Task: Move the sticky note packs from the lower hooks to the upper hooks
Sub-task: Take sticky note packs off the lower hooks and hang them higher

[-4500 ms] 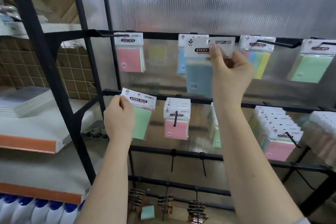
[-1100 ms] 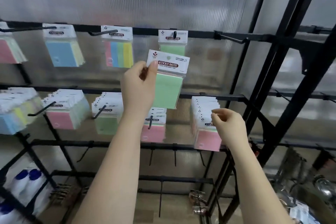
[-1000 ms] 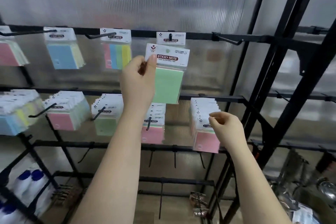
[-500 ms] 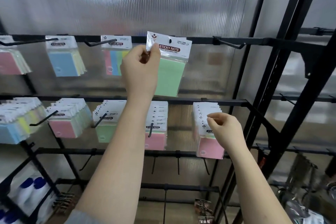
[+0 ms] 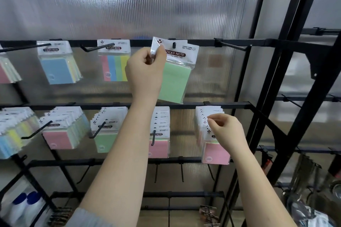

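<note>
The left hand (image 5: pixel 145 72) pinches the header corner of a green sticky note pack (image 5: pixel 174 77), whose hang hole sits on an upper hook (image 5: pixel 174 44). Left of those fingers hangs a striped pack (image 5: pixel 115 64); to their right a bare hook (image 5: pixel 233 46) juts out with open room. Below, the right hand (image 5: pixel 227 133) pinches the front of a pink pack stack (image 5: pixel 215 150) beside the black frame post (image 5: pixel 258 116)

**Green pack now on upper hook**

Your left hand (image 5: pixel 145 72) has raised the green sticky note pack (image 5: pixel 175 72) since 1 s ago; its header hole now sits over the peg on the upper rail (image 5: pixel 239 42). Your right hand (image 5: pixel 227 132) has shifted a little on the lower pink stack (image 5: pixel 215 151), fingertips at its header cards.
</note>
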`<state>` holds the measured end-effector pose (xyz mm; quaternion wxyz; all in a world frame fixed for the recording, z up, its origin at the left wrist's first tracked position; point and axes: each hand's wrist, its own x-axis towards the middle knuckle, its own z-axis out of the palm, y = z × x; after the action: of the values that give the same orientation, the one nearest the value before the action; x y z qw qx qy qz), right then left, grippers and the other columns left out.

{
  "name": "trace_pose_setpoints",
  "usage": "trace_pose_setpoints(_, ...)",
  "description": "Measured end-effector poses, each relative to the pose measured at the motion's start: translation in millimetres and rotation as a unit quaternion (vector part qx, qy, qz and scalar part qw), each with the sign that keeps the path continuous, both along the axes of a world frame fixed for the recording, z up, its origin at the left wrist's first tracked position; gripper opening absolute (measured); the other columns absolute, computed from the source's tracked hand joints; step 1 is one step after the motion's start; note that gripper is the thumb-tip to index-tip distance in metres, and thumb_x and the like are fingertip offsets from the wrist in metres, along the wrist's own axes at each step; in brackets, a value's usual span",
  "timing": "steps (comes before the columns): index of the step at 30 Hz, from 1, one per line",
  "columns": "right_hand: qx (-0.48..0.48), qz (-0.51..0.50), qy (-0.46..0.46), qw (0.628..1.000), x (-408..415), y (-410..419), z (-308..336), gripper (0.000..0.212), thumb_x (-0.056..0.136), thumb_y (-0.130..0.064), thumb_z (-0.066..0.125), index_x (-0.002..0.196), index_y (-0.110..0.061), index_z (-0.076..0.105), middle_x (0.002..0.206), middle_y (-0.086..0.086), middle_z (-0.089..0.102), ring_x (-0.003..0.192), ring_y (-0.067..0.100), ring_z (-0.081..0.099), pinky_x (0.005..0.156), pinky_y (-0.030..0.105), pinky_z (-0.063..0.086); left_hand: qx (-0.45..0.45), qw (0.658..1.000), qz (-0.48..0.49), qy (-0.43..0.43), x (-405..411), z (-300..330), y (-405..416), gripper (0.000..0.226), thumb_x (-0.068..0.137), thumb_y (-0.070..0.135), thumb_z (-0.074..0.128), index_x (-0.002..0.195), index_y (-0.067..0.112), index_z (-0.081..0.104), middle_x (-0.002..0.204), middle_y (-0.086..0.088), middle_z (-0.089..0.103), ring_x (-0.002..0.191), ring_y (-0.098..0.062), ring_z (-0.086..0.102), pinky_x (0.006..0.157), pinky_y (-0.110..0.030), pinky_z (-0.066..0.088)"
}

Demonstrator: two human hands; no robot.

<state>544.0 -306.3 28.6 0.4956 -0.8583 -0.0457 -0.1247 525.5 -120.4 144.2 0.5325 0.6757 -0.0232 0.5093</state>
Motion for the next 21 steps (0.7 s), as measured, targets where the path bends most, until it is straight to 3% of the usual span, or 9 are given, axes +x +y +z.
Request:
trace_pose_setpoints(10,-0.025,-0.008,-0.002,1.0,-2.6,-0.3,3.9,0.014,0.091,-0.018,0.054,0.091,-0.023,0.067,0.084,-0.011,0.066,0.075,-0.005,0.058,0.063,0.012,0.04,-0.033,0.993,-0.017,0.116,55.9,0.0,5.0,0.047,0.094,0.032,0.055,0.058,0.018,0.027,0.055,0.005,0.026,0.05,-0.01,0.023,0.046,-0.023,0.018)
trace_pose_setpoints(14,-0.035,-0.008,-0.003,0.999,-3.5,-0.4,6.2,0.013,0.091,-0.019,0.054,0.091,-0.023,0.067,0.082,-0.013,0.064,0.072,-0.006,0.057,0.062,0.012,0.04,-0.034,0.982,0.025,0.183,76.9,8.1,9.3,0.046,0.093,0.03,0.054,0.058,0.017,0.027,0.056,0.003,0.028,0.05,-0.011,0.024,0.047,-0.026,0.017)
trace_pose_setpoints(19,-0.04,-0.012,0.0,0.999,-4.6,-0.3,6.0,0.014,0.091,-0.018,0.055,0.093,-0.02,0.069,0.077,-0.016,0.063,0.074,-0.004,0.058,0.063,0.011,0.041,-0.059,0.972,0.022,0.226,95.3,17.5,12.4,0.05,0.089,0.027,0.06,0.058,0.017,0.023,0.057,0.002,0.024,0.052,-0.015,0.023,0.048,-0.027,0.017)
trace_pose_setpoints(21,-0.041,-0.013,0.003,0.999,-5.9,-1.3,5.8,0.015,0.091,-0.018,0.055,0.094,-0.019,0.069,0.078,-0.013,0.064,0.076,0.001,0.059,0.063,0.011,0.04,-0.051,0.968,0.025,0.245,98.2,18.2,11.7,0.048,0.088,0.03,0.062,0.06,0.017,0.027,0.059,0.001,0.029,0.06,-0.02,0.032,0.052,-0.028,0.024)
